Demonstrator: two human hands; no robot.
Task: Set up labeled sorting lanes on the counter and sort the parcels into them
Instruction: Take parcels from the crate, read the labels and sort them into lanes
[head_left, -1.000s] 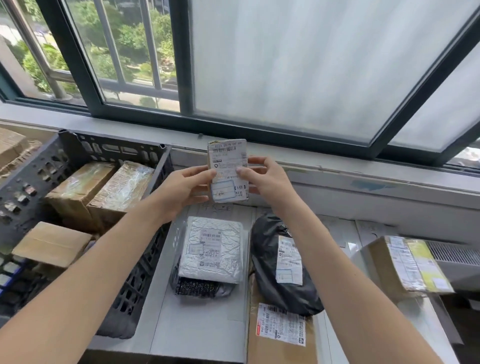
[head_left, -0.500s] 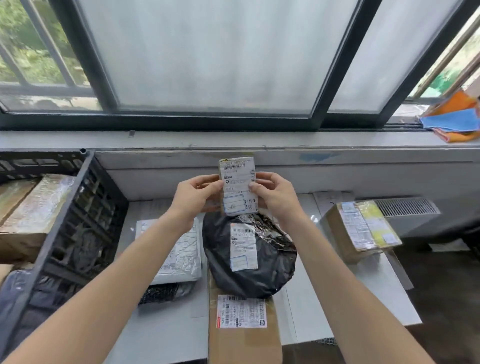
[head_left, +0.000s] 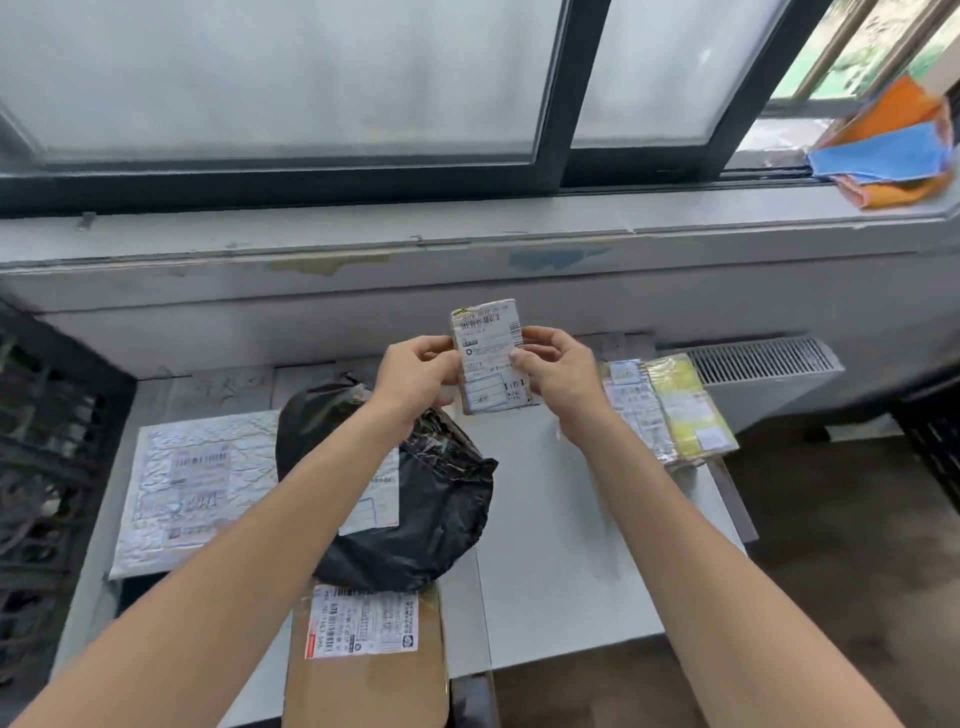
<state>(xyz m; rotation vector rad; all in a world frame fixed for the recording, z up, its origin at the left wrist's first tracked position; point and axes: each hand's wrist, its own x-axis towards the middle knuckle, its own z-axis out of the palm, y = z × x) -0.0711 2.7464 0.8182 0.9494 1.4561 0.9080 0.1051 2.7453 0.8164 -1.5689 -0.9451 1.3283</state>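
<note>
Both hands hold one small parcel (head_left: 491, 357) up in the air above the back part of the white counter (head_left: 561, 525), its printed label facing the camera. The left hand (head_left: 415, 371) pinches its left edge with curled fingers and thumb, and the right hand (head_left: 561, 371) grips the right edge the same way, thumb laid on the label. Below the left forearm a black plastic bag parcel (head_left: 436, 519) lies on the counter, with a white label partly hidden by the arm. Its near end overlaps a brown cardboard box (head_left: 363, 686) that also has a label (the print is too small to read). Just to the left of the bag a silver padded envelope (head_left: 192, 488) lies flat. At the counter's far right corner sits another parcel (head_left: 670, 410) wrapped in clear tape, with a white and a yellow label. A black crate (head_left: 47, 467) stands at the left edge. Orange and blue cloths (head_left: 893, 150) lie on the window sill at upper right.
</note>
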